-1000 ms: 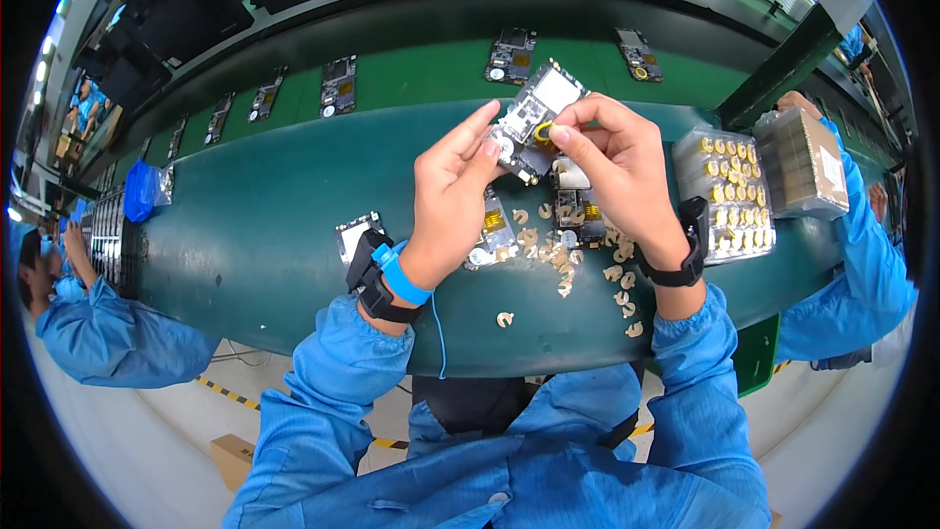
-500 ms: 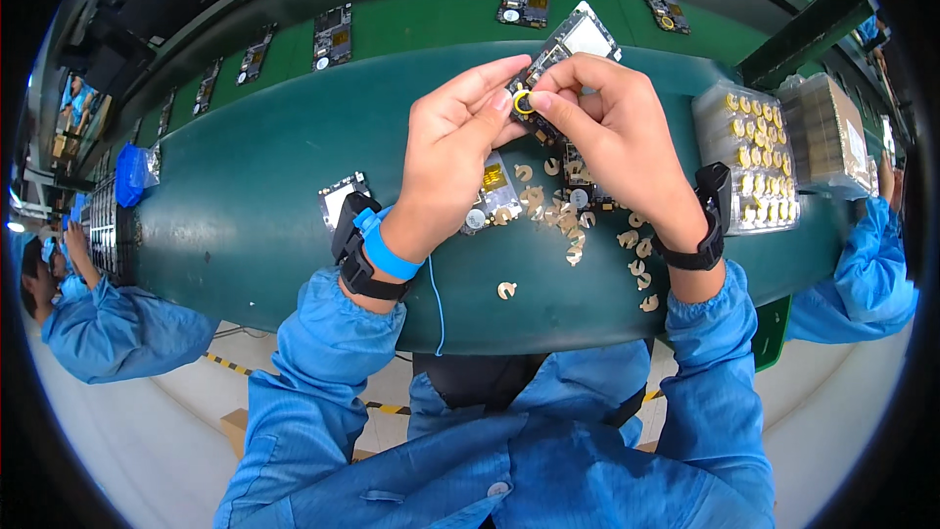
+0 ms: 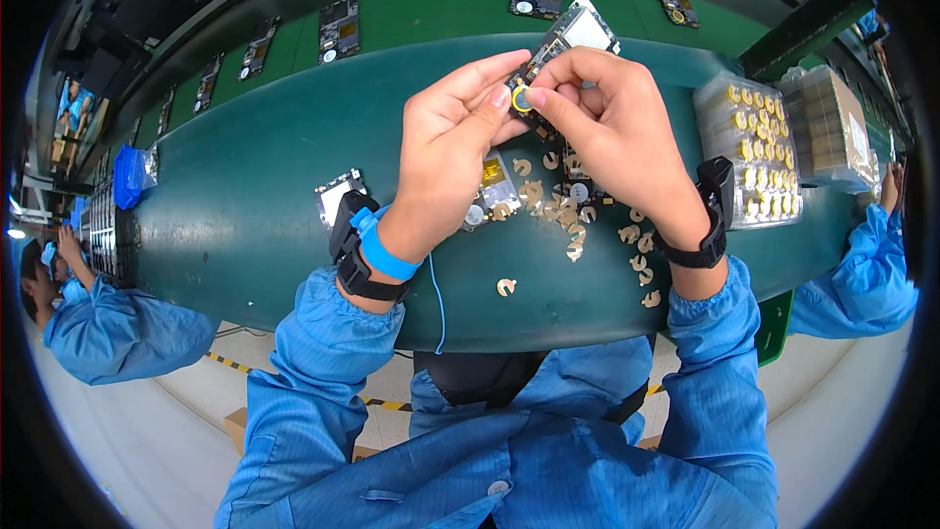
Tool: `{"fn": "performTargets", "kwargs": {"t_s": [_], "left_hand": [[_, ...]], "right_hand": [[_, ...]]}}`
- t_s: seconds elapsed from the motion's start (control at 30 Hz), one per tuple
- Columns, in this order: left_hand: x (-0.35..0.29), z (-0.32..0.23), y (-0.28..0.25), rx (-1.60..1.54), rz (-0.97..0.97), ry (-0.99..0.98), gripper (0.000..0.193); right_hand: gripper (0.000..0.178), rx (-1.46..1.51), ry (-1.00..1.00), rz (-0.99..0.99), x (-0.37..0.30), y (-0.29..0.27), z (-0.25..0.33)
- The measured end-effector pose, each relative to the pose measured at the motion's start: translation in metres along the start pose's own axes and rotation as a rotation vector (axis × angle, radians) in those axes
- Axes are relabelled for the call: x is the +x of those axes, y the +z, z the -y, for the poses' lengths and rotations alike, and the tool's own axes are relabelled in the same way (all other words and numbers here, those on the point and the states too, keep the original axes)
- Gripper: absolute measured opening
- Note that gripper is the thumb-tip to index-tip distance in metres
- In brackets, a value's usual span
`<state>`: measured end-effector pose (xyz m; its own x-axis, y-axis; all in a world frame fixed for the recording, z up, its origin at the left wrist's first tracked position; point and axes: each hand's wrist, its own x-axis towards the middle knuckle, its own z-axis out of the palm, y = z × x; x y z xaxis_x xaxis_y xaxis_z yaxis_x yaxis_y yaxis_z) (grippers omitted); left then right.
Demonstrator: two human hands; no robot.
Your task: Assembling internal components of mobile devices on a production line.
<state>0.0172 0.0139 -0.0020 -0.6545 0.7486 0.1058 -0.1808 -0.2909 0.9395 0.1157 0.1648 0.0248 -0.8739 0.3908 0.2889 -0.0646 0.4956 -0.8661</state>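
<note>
My left hand (image 3: pixel 446 127) is closed on a black circuit board (image 3: pixel 587 29) that tilts up and away, with a silver-white block at its far end. A round coin cell with a yellow ring (image 3: pixel 522 98) sits at the board's near end. The left thumb presses against its left side. With thumb and forefinger pinched at the cell's right edge, my right hand (image 3: pixel 612 113) also closes on it; whether the cell is seated in the board is hidden. Below the hands lie scattered gold-coloured C-shaped metal pieces (image 3: pixel 560 208) and another circuit board (image 3: pixel 494 181), partly covered.
A clear tray of yellow-ringed coin cells (image 3: pixel 749 152) stands right, beside a wrapped box (image 3: pixel 832 127). Several boards (image 3: pixel 339 29) lie along the green belt (image 3: pixel 431 10) behind the table. One board (image 3: pixel 340 194) lies near my left wrist. Co-workers in blue sleeves (image 3: pixel 857 279) flank both sides.
My fingers have shifted slightly at the coin cell, and more of its silver face shows. The boards on the belt have moved a little to the right.
</note>
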Motion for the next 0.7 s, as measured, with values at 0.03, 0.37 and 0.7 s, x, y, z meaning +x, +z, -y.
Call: {"fn": "performTargets", "kwargs": {"t_s": [0.03, 0.37, 0.7], "left_hand": [[0.0004, -0.0001, 0.0003, 0.002, 0.002, 0.009, 0.038], [0.0006, -0.0034, 0.0024, 0.063, -0.008, 0.018, 0.038], [0.0009, 0.0012, 0.0004, 0.086, 0.009, 0.08, 0.039]], "right_hand": [[0.012, 0.001, 0.002, 0.0, 0.0001, -0.0003, 0.0008], [0.013, -0.009, -0.018, 0.013, 0.0011, -0.0033, -0.0009], [0.011, -0.03, -0.005, -0.014, -0.0013, -0.0014, 0.0022]]}}
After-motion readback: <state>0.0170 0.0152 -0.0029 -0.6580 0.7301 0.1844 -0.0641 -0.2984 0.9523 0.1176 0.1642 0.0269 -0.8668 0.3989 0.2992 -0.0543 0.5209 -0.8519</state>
